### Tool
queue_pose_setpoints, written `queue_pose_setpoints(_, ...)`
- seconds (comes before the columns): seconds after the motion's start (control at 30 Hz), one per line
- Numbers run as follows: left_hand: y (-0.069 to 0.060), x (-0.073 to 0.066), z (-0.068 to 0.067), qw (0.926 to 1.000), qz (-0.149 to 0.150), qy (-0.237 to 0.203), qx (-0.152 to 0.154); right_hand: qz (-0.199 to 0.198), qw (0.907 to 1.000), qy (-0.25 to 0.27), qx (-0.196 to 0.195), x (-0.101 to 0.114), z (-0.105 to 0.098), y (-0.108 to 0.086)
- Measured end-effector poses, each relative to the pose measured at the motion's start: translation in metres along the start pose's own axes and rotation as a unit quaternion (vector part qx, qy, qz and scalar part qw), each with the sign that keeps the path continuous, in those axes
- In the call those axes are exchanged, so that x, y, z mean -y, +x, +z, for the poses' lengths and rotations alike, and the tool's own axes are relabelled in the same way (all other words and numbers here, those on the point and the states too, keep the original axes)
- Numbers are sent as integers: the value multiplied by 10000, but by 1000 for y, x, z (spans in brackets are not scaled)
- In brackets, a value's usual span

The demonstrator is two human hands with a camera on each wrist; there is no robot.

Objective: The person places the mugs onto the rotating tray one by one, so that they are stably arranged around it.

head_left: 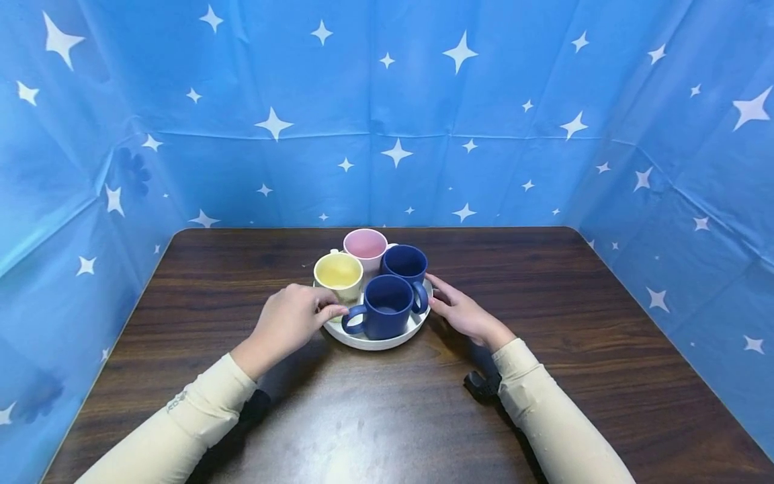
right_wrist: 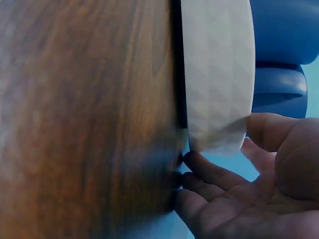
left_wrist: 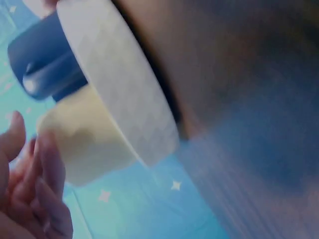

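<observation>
A round white dish (head_left: pixel 369 345) with a faceted side stands on the table, holding a pink mug (head_left: pixel 365 245), a yellow mug (head_left: pixel 339 275) and two dark blue mugs. The front blue mug (head_left: pixel 387 309) has its handle to the left; the rear blue mug (head_left: pixel 404 261) has its handle toward the right hand. My right hand (right_wrist: pixel 239 184) grips the dish's right edge, thumb at the rim and fingers by the base. Beside the yellow mug is my left hand (head_left: pixel 296 312), near the front blue mug's handle; the left wrist view shows its thumb and fingers apart, holding nothing.
The dark wood-grain table (head_left: pixel 375 417) extends around the dish. A blue curtain (head_left: pixel 375 181) with white stars hangs behind it and at both sides. Beneath the right wrist is a black object (head_left: pixel 480 386).
</observation>
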State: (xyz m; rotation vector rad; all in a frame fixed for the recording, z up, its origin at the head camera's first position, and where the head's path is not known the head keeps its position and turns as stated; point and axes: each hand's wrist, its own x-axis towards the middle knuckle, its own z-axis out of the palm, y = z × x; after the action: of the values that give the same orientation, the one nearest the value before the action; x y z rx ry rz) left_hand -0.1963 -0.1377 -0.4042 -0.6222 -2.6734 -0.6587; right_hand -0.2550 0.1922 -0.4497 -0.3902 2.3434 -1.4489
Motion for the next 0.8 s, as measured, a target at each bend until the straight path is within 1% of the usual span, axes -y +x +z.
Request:
queue_pose_setpoints(0.1, 4, 5, -9, 9984, -372, 148, -392, 46, 9999, -122, 1, 1, -2, -1)
queue_pose_setpoints(0.13, 6, 8, -11, 9973, -544, 173, -464, 64, 9999, -124, 14, 2, -2, -1)
queue_pose_setpoints(0.17, 7, 10, -12, 9964, -695, 162, -467, 69, 9999, -129, 27, 3, -2, -1)
queue_pose_setpoints(0.2, 8, 13, -11, 9957, -825, 134, -397, 55, 9999, -141, 37, 3, -2, -1)
queue_pose_setpoints(0.3, 11, 20, -6, 9939, -1089, -179, 42, 48, 9998, -178, 43, 4, -1, -1)
queue_pose_setpoints(0.37, 12, 23, -2, 9928, -1113, -389, 202, 12, 9998, -207, 57, 4, -1, -1)
queue_pose_setpoints(0.4, 12, 24, 0, 9922, -1122, -494, 216, -5, 9998, -210, 56, 4, 0, 0)
queue_pose_setpoints(0.47, 12, 24, 3, 9917, -1116, -626, 127, -39, 9997, -219, 47, 5, 1, 1)
queue_pose_setpoints(0.57, 13, 21, 4, 9919, -1060, -696, -22, -78, 9997, -238, -16, 6, 2, 1)
queue_pose_setpoints(0.63, 13, 19, 5, 9921, -1047, -687, -47, -101, 9996, -244, -47, 8, 2, 1)
queue_pose_setpoints(0.8, 14, 16, 8, 9916, -1130, -629, -19, -86, 9997, -224, -49, 9, 3, 1)
